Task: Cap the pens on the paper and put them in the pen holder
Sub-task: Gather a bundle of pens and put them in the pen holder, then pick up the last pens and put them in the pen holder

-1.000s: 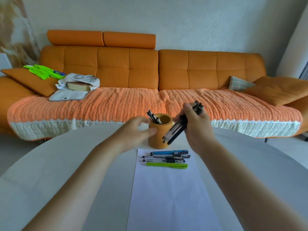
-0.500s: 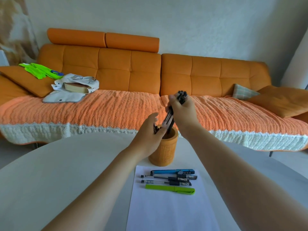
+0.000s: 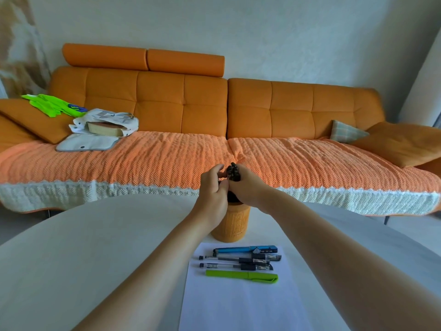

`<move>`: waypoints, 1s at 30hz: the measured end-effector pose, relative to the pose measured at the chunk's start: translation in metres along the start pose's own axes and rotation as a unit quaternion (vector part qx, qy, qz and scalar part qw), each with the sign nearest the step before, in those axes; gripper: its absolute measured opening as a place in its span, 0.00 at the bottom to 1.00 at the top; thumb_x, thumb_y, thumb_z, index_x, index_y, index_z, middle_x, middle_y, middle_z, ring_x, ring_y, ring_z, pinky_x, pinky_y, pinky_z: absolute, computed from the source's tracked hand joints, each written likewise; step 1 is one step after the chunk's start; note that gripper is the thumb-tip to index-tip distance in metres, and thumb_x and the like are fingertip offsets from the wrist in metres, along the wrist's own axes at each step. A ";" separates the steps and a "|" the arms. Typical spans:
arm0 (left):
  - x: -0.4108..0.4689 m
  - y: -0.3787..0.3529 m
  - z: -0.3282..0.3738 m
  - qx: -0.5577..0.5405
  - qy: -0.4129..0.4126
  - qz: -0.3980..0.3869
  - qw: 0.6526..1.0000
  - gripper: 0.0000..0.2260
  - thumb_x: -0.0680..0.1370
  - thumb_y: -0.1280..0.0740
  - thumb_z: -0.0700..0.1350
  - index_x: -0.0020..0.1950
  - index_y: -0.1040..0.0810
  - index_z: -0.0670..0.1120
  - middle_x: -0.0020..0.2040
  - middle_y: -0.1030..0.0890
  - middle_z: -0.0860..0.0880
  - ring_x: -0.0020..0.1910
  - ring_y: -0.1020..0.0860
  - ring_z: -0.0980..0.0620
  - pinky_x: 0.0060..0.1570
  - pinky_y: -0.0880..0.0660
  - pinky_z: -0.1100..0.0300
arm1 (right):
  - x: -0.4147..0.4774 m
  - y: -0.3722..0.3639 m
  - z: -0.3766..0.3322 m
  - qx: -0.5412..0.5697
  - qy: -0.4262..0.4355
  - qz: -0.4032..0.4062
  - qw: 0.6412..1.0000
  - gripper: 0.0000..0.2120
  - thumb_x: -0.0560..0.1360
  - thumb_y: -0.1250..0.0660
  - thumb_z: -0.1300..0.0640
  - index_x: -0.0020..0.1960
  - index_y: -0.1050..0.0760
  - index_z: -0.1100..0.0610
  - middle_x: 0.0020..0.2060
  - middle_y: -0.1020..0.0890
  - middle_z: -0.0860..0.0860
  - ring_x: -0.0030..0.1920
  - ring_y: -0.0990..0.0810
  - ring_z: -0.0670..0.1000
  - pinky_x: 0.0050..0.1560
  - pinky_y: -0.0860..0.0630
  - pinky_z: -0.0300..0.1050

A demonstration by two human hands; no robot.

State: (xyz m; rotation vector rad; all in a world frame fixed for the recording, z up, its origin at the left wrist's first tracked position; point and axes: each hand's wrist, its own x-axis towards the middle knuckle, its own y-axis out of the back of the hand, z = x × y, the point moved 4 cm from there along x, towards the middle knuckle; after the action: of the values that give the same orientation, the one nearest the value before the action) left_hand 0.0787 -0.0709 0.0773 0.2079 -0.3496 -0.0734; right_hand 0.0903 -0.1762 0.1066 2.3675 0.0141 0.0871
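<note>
The right hand (image 3: pixel 248 187) gripped a bundle of black pens (image 3: pixel 233 172), fingers wrapped round it, with the dark pen ends poking up above the knuckles. The left hand (image 3: pixel 213 189) met it from the other side, its fingers curled in and pinching the same bundle near the top. Both hands were directly over the orange pen holder (image 3: pixel 230 223), which stood upright on the pale surface (image 3: pixel 83 259). The bundle's lower part ran down into the holder's mouth, mostly hidden behind the hands.

Just in front of the holder lay a white sheet of paper (image 3: pixel 238 302), its far edge close to the holder's base. Four pens lay across the sheet's far end, side by side: a blue pen (image 3: pixel 245 249) farthest away, then two clear pens with black fittings (image 3: pixel 241 258), then a green pen (image 3: pixel 241 275) nearest. The green one had its cap on; the caps of the clear pair were too small to judge with confidence.

Beyond the surface stood an orange sofa (image 3: pixel 181 103) with a knitted throw over the seat. A light bag (image 3: pixel 107 125) and bright green gloves (image 3: pixel 52 107) lay at its left end.
</note>
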 end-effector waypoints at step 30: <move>-0.048 0.040 0.045 0.311 -0.262 0.113 0.907 0.06 0.77 0.34 0.45 0.52 0.26 0.45 0.51 0.28 0.50 0.52 0.30 0.52 0.50 0.36 0.65 | -0.077 0.020 0.029 -0.195 0.144 0.044 0.969 0.38 0.69 0.36 0.57 0.77 0.46 0.50 0.74 0.41 0.50 0.74 0.44 0.56 0.72 0.41 0.58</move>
State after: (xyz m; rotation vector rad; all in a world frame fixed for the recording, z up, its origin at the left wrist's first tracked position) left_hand 0.0192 -0.0355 0.1107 0.7874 -0.9319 0.2222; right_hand 0.0154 -0.2135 0.0950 1.9449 0.0299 0.4356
